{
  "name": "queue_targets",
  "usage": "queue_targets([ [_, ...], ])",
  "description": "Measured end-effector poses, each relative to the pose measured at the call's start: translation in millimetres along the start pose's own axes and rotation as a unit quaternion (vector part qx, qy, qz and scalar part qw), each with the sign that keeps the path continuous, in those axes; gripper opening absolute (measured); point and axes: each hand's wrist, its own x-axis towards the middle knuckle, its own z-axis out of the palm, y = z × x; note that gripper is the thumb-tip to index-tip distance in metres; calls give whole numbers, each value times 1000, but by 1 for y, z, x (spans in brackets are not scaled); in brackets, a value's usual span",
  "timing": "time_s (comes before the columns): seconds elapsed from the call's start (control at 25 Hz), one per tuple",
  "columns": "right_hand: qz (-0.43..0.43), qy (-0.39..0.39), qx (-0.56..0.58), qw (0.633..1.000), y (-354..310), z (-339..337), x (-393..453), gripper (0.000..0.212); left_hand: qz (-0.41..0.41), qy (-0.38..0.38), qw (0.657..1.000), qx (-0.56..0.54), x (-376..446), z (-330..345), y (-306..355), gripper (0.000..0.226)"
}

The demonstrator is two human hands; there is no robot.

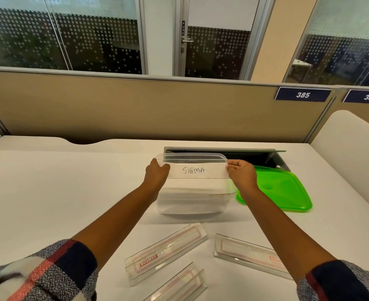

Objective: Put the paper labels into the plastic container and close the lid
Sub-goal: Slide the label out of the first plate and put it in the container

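Observation:
A clear plastic container [192, 200] stands open in the middle of the white desk. Over its opening I hold a white paper label [197, 171] with "SIGMA" handwritten on it, stretched flat between both hands. My left hand [156, 173] pinches its left end and my right hand [242, 173] pinches its right end. Other white paper seems to lie inside the container, blurred through its wall. The green lid [281, 190] lies flat on the desk just right of the container, partly behind my right forearm.
Three clear acrylic label holders [166, 252] [250, 254] [179, 283] lie on the desk near me. An open cable hatch [244, 156] sits behind the container. A beige partition [135, 109] bounds the desk's far edge.

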Motion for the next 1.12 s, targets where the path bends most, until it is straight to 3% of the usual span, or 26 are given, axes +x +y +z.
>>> queue_targets([
  [0.2,-39,-34,-73,996,-10,8,-8,38,-30,28,999,-11,-3,11,-5,39],
  [0.32,-9,-98,-168,981,-13,13,-8,49,-38,25,999,-5,2,13,-6,38],
  [0.52,34,-117,-204,971,-14,16,-4,49,-31,9,999,31,2,28,-3,39],
  [0.76,44,-188,-286,939,-9,29,-7,72,-65,20,994,90,18,39,-8,44],
  [0.92,42,-201,-325,923,-8,34,0,66,-140,-4,986,94,28,41,-15,44],
  [1.12,44,-230,-348,908,-6,44,5,50,-167,-6,979,116,43,42,-19,41],
])
